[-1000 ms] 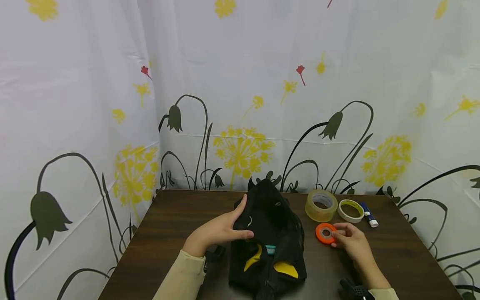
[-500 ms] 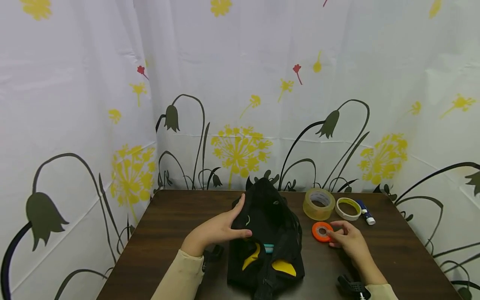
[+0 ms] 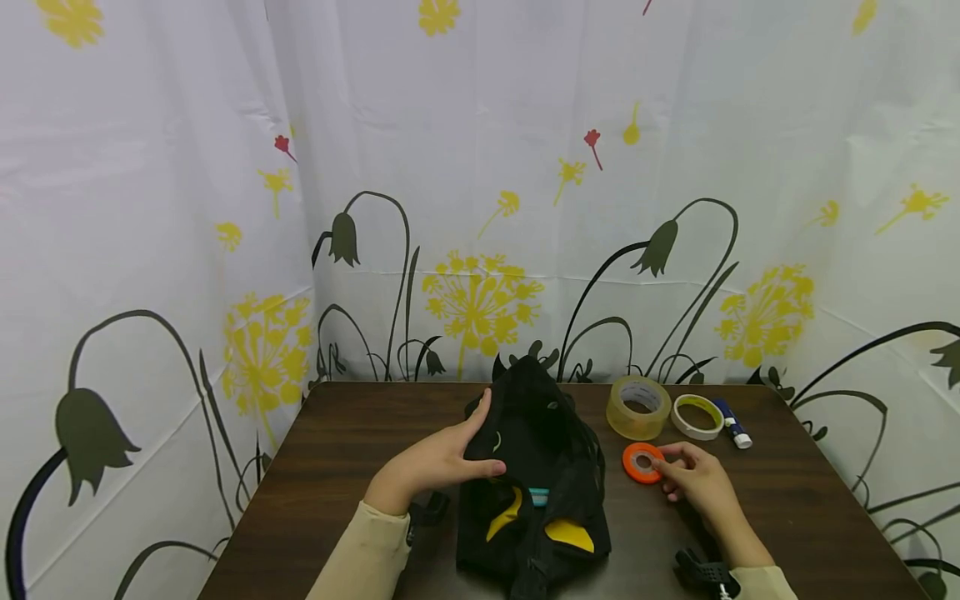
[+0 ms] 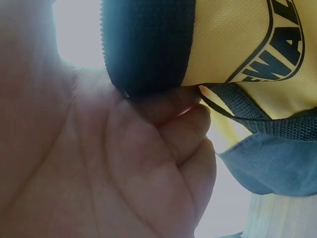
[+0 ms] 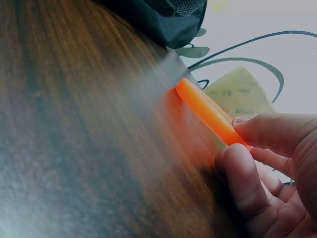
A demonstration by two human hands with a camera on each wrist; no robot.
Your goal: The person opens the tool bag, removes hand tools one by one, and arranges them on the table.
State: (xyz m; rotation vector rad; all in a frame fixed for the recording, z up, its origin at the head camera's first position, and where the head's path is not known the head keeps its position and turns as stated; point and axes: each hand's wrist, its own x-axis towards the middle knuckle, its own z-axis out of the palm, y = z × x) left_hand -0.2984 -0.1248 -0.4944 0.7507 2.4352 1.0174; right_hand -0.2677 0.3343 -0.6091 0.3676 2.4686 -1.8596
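A black bag (image 3: 528, 442) with yellow patches stands on the dark wooden table (image 3: 360, 408), its mouth gaping upward. My left hand (image 3: 423, 467) grips the bag's left side, with the thumb across the front of the edge. In the left wrist view, curled fingers (image 4: 188, 131) meet a dark zippered edge beside yellow cloth (image 4: 228, 39) with black lettering. To the right of the bag, my right hand (image 3: 697, 479) pinches the rim of an orange tape roll (image 3: 631, 463). The right wrist view shows this roll (image 5: 205, 111) edge-on between thumb and fingertips, low over the table.
Behind the orange roll stand a wide clear packing tape roll (image 3: 628, 423) and a narrower white tape roll (image 3: 697, 432). A blue glue stick with a white cap (image 3: 735, 427) lies at their right. A flower-printed curtain (image 3: 480, 167) hangs beyond the table's back edge.
The head view has shifted slightly. Both hands keep their holds on the bag and the orange tape roll, with hardly any movement.
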